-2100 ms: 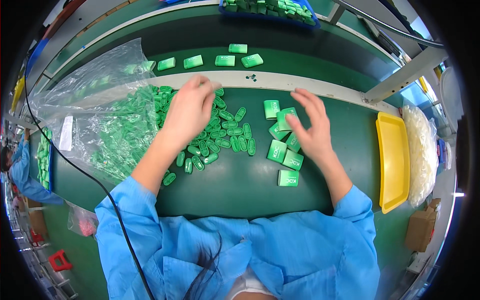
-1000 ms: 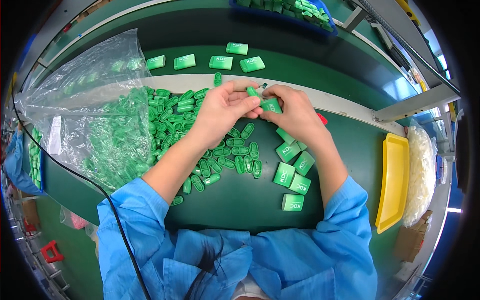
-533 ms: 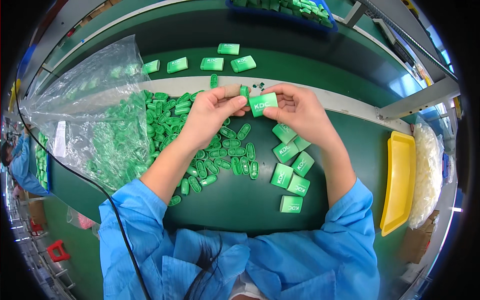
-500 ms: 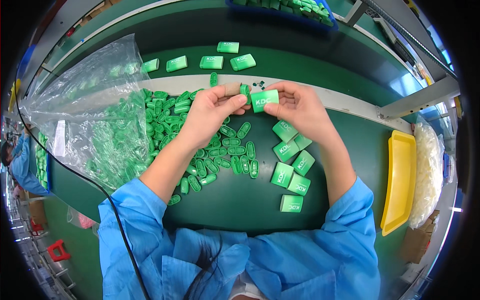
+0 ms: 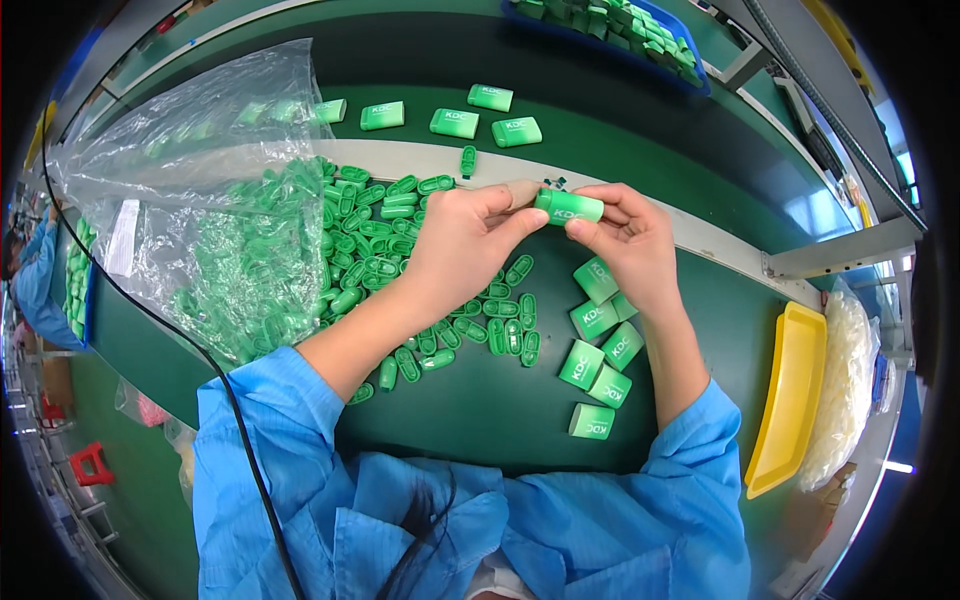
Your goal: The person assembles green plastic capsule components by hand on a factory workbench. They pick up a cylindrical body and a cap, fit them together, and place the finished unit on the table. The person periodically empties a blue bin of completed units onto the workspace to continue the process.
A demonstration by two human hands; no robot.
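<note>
Above the far side of the green mat, both hands meet on one green-to-white plastic case (image 5: 578,208). My left hand (image 5: 468,235) has thumb and fingers pinched on its darker left end, where an oval green cap (image 5: 544,202) sits against the case. My right hand (image 5: 637,245) grips the pale right end between thumb and fingers. Below my right hand lie several similar green cases (image 5: 597,371), at mixed angles. Beside my left forearm spreads a heap of loose oval green caps (image 5: 378,240). One lone cap (image 5: 468,161) rests on the white ledge beyond.
A clear plastic bag (image 5: 235,200) full of caps lies at left. Several cases (image 5: 455,122) stand past the white ledge (image 5: 700,240). A blue tray (image 5: 690,45) of green pieces is at the far edge, and a yellow tray (image 5: 787,400) at right. A black cable (image 5: 165,345) crosses the left.
My two hands have come together, bringing the cap against the case's open end. The case has turned to lie more lengthwise between them. The whole view has shifted slightly.
</note>
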